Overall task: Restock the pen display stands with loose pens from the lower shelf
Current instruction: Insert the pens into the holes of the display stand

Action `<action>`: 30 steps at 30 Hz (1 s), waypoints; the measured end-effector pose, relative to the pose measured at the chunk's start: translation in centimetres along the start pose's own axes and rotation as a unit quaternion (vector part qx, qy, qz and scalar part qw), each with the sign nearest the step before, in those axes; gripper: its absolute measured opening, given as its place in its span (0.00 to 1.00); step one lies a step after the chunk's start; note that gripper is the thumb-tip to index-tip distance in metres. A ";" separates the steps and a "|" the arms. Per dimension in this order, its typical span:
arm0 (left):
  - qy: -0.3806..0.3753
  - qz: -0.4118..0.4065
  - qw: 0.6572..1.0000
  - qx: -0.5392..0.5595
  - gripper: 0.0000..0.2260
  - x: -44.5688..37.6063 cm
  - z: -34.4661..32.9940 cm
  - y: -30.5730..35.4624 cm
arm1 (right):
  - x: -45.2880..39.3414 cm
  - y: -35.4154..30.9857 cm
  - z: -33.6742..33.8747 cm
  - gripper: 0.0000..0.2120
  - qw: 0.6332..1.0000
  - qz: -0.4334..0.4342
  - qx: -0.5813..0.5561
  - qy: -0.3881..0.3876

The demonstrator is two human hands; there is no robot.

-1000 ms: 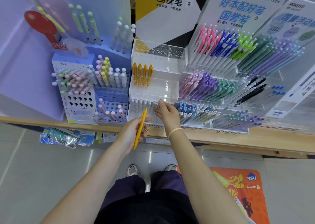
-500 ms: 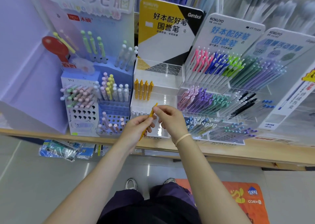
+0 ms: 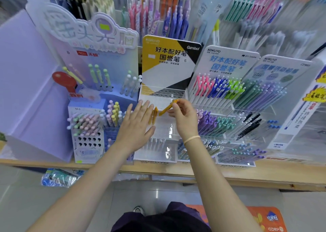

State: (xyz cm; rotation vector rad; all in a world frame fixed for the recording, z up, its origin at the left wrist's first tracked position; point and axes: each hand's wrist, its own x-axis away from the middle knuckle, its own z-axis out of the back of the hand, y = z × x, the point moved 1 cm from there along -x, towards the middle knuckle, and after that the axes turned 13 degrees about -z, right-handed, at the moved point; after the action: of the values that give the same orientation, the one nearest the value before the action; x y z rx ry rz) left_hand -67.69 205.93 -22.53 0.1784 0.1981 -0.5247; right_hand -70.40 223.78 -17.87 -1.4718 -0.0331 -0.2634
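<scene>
My right hand [image 3: 184,116] pinches a yellow pen [image 3: 167,107] near its top, tilted over the middle tier of the clear yellow-and-black stand [image 3: 164,94]. My left hand [image 3: 136,125] is flat with straight fingers and lies against the few yellow pens [image 3: 154,115] that stand in that tier, partly hiding them. The top tier's holes hold nothing; white pens [image 3: 155,142] fill the lowest tier.
A lilac stand [image 3: 86,136] with pastel pens is at the left. Kokuyo stands [image 3: 229,94] packed with coloured pens are at the right. A wooden shelf edge [image 3: 247,177] runs below. Plastic packets [image 3: 58,178] lie on the lower shelf at left. More pens hang behind.
The yellow pen passed from my left hand to my right hand and rose to the stand's middle tier. My left hand opened and moved up against the standing yellow pens. The view tilted up.
</scene>
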 end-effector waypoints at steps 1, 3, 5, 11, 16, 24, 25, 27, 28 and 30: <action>-0.005 -0.004 1.000 -0.012 0.32 0.1 -0.3 -0.3 | -0.2 0.2 -0.2 0.05 1.000 -0.001 0.004 -0.003; -0.007 -0.011 1.000 -0.020 0.32 0.2 -0.5 -0.9 | -0.4 0.5 -0.7 0.06 1.000 -0.003 0.021 -0.007; -0.007 -0.016 1.000 -0.019 0.32 0.3 -0.7 -1.1 | -0.6 0.7 -1.0 0.07 0.999 -0.005 0.039 -0.011; 0.006 -0.016 1.000 -0.003 0.31 0.3 -0.8 -1.4 | -1.1 0.6 -1.0 0.04 0.994 0.040 0.104 -0.005; 0.014 -0.012 1.000 0.008 0.30 0.3 -0.8 -1.3 | -1.3 1.2 -1.1 0.04 0.991 0.030 0.133 -0.002; 0.005 -0.013 1.000 0.008 0.30 0.4 -0.6 -1.3 | -1.6 2.4 -2.2 0.08 0.977 -0.004 0.212 -0.011; 0.003 -0.015 1.000 0.006 0.30 0.4 -0.6 -1.3 | -1.5 2.5 -2.2 0.08 0.978 -0.009 0.209 -0.003; -0.004 -0.018 1.000 0.005 0.31 0.5 -0.5 -1.4 | -1.5 2.6 -2.3 0.08 0.977 -0.012 0.213 0.004; -0.006 -0.019 1.000 0.006 0.31 0.6 -0.5 -1.4 | -1.5 2.6 -2.3 0.08 0.976 -0.016 0.216 0.001; -0.004 -0.021 1.000 0.009 0.31 0.7 -0.5 -1.5 | -1.5 2.4 -2.1 0.08 0.976 -0.024 0.214 -0.008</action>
State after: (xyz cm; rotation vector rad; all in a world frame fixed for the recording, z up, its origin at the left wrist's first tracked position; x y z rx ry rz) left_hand -67.91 204.46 -23.37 0.1892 0.1892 -0.5683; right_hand -71.70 222.09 -20.71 -1.0443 -0.1312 -0.2635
